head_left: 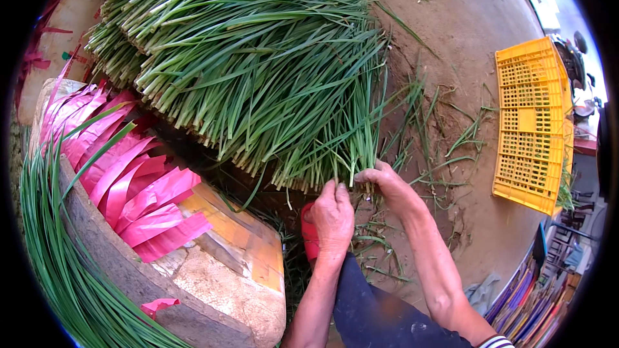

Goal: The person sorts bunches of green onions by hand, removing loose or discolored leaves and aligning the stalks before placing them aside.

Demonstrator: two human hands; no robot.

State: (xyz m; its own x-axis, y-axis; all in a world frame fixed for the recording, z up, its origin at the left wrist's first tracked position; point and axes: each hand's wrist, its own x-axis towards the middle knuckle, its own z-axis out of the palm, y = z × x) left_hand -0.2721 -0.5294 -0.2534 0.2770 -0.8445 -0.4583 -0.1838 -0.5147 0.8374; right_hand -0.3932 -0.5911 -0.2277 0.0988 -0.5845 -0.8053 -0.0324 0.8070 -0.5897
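Right hand [382, 180] pinches a bundle of green chives [361, 148] at its cut ends, just above the closed left hand [332, 216] — long, limp, light stalks, likely bruising easily — best gripped near the firmer bases.

Outdoor produce-handling spot, farm yard or market packing area. Bare packed-earth ground [477, 19] littered with stray green leaves. Large heap of long green chive-like stalks [258, 58] stacked in layers, cut ends aligned. Bunch of pink plastic tying strips [135, 180] lying on worn wooden block [213, 264]. More loose green stalks [58, 264] at left. Yellow perforated plastic crate [532, 122] on ground at right. Parked motorbike, partly visible [574, 48], at far right edge.
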